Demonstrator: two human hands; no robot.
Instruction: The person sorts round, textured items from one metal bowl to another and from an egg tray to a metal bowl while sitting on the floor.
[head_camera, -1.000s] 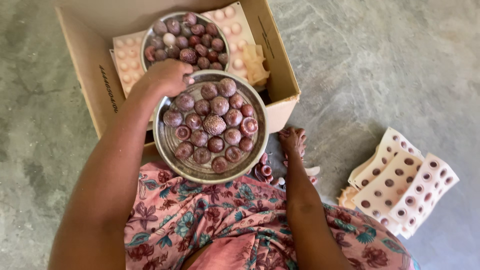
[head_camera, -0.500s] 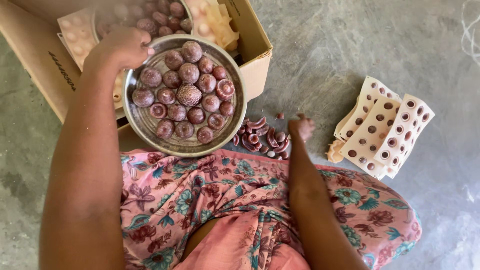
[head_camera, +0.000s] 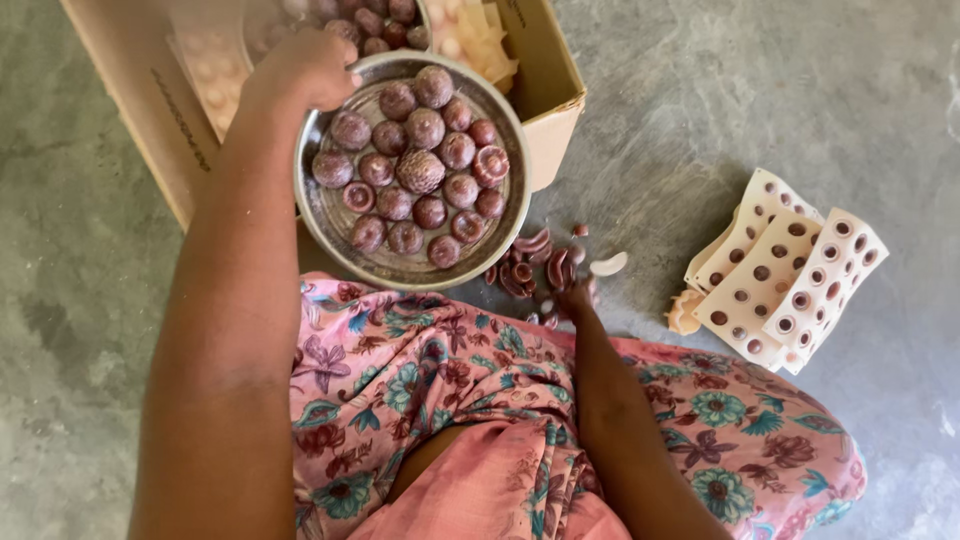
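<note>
**Gripping the steel bowl by its far rim**

Holding the round steel bowl at its far-left rim, the left hand was curled closed over the edge. The bowl sat against the near corner of the cardboard box and held dark reddish-brown moulded balls in one layer. Right of the bowl, the right hand reached down among curved shell pieces on the floor; its grip could not be made out. Farther right lay perforated cream mould sheets.
</note>
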